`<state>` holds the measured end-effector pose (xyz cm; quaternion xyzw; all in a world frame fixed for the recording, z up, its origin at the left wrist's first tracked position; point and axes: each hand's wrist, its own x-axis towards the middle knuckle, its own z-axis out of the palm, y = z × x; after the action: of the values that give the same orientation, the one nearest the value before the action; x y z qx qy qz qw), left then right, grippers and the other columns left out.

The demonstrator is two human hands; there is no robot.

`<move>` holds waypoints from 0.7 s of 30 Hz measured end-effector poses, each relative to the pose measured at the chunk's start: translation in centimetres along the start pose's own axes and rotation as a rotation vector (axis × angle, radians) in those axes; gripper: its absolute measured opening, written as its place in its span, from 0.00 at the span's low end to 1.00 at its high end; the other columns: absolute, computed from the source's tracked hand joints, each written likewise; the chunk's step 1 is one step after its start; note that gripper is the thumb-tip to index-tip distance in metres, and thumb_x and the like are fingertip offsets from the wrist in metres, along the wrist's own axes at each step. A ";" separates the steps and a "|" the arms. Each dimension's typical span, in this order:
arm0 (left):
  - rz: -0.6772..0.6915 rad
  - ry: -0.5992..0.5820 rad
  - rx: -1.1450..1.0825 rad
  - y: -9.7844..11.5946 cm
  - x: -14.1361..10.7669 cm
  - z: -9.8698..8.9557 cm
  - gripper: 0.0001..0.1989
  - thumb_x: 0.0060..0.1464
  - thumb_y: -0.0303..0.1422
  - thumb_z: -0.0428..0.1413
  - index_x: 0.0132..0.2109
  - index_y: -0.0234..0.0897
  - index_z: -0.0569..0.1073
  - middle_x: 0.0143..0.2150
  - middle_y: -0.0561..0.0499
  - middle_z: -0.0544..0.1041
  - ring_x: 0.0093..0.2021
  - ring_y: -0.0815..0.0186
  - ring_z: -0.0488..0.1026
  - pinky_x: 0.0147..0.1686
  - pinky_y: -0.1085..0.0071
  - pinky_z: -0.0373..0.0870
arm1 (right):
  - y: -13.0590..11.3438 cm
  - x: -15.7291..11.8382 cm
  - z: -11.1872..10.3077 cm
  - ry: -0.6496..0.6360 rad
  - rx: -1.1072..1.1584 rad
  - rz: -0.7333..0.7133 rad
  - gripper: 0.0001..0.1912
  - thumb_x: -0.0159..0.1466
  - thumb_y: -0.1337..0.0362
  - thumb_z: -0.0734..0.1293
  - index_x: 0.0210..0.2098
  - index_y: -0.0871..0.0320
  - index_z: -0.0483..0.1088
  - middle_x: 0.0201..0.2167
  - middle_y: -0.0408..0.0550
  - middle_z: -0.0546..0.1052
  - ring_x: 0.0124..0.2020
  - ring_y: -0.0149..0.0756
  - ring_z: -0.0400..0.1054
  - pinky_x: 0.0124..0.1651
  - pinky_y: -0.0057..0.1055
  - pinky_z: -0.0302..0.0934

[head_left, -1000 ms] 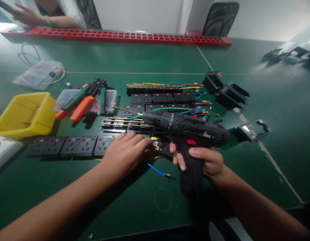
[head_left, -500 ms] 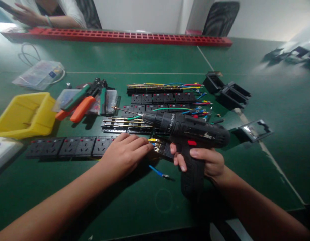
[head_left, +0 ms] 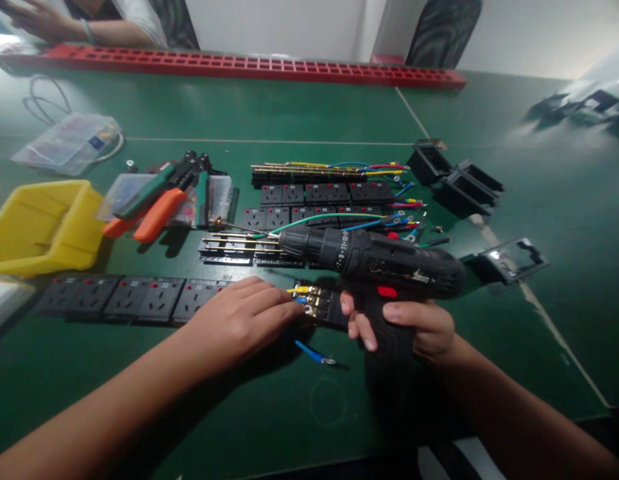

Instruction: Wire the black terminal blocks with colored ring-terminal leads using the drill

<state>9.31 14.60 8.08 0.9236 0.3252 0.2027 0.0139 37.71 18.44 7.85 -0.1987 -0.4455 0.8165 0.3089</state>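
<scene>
My right hand (head_left: 424,327) is wrapped round the handle of a black cordless drill (head_left: 359,257), with some fingers lifted off the grip. Its long thin bit points left and carries a small brass-coloured screw (head_left: 218,223) at the tip. My left hand (head_left: 249,312) lies over a row of black sockets (head_left: 144,300). Its fingers are pressed together, pinching a wire with a ring terminal (head_left: 308,309) at the row's brass contacts; most of that wire is hidden. Beside it a yellow ring-terminal wire (head_left: 300,290) reaches the contacts. A blue wire (head_left: 313,352) sticks out below my hand.
More socket rows (head_left: 329,193) with coloured wires lie behind the drill. On the left are orange-and-green pliers (head_left: 159,200), a clear parts box (head_left: 124,190) and a yellow bin (head_left: 44,227). Black frames (head_left: 467,190) lie right. A person's arm (head_left: 114,30) shows beyond the red rack (head_left: 259,67).
The drill, still in my right hand, has shifted slightly right and down. My left hand sits slightly lower, and more of the brass contacts and the yellow wire shows beside its fingertips.
</scene>
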 end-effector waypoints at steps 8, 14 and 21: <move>-0.158 -0.115 -0.085 0.2 0.5 0.0 0.11 0.65 0.30 0.52 0.51 0.45 0.75 0.45 0.51 0.77 0.39 0.64 0.72 0.38 0.68 0.64 | 0.0 0.1 -0.1 -0.015 -0.005 0.006 0.17 0.64 0.59 0.66 0.44 0.68 0.73 0.39 0.55 0.76 0.29 0.31 0.72 0.43 0.33 0.70; -0.192 -0.190 -0.069 0.3 0.7 -0.3 0.13 0.66 0.30 0.51 0.52 0.47 0.75 0.45 0.50 0.76 0.40 0.63 0.71 0.39 0.66 0.64 | 0.0 0.4 0.0 -0.030 0.030 -0.007 0.16 0.63 0.60 0.67 0.44 0.67 0.73 0.42 0.53 0.76 0.28 0.30 0.73 0.41 0.32 0.71; -0.137 -0.109 -0.130 -0.1 -0.1 0.2 0.14 0.65 0.29 0.52 0.55 0.46 0.73 0.48 0.50 0.76 0.42 0.65 0.71 0.40 0.68 0.66 | 0.5 0.4 -0.1 -0.031 0.066 -0.011 0.16 0.63 0.61 0.67 0.45 0.67 0.74 0.42 0.53 0.76 0.27 0.29 0.74 0.42 0.32 0.73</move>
<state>9.20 14.61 7.85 0.9059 0.3726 0.1716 0.1054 37.29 18.57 7.37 -0.1732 -0.4241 0.8320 0.3127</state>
